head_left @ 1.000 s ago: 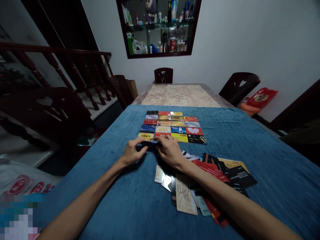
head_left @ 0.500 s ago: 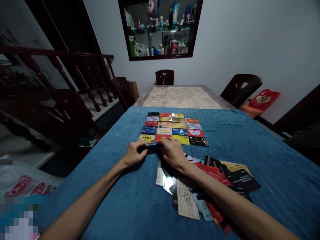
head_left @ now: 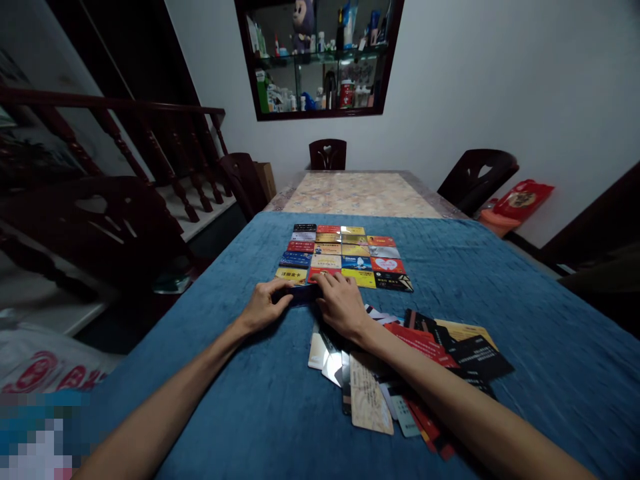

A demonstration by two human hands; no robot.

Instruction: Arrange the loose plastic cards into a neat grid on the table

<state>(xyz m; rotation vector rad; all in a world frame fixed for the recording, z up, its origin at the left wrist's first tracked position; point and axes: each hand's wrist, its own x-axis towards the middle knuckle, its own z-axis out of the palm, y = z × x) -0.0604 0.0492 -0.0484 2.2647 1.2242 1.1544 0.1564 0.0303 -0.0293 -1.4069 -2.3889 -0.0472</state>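
1. Grip, left. My left hand [head_left: 265,305] is clamped on the left end of a dark card [head_left: 304,295], with the index finger at the far edge and the thumb at the near edge.

2. Grip, right. My right hand [head_left: 344,307] is clamped on the right end of the same card, and its fingers cover that end. The card lies between both hands, just on the near side of the card grid (I cannot tell whether its underside touches the cloth).

3. Card grid. Face-up cards form four close-set columns. The nearest row, left to right, has a gold card [head_left: 291,275], a red card [head_left: 321,273] partly hidden by my right fingers, a yellow card [head_left: 359,278] and a black card [head_left: 395,281]. A card with a white heart [head_left: 387,265] lies beyond the black one.

4. Loose stock. A fanned, overlapping card pile [head_left: 371,393] lies nearer the camera and to the right. My right forearm crosses above it and hides part of it.

5. Support. A blue cloth [head_left: 230,393] covers the near part of the bench [head_left: 360,190]; the far part shows a patterned top.

6. Surroundings. A dark chair [head_left: 327,155] stands at the far end, and another chair [head_left: 477,177] at the right side, near a red bag [head_left: 525,200]. A wall cabinet [head_left: 320,115] holds bottles and a plush toy [head_left: 303,27]. A dark wooden railing [head_left: 115,103] runs along the left, with a white bag [head_left: 50,360] below it.
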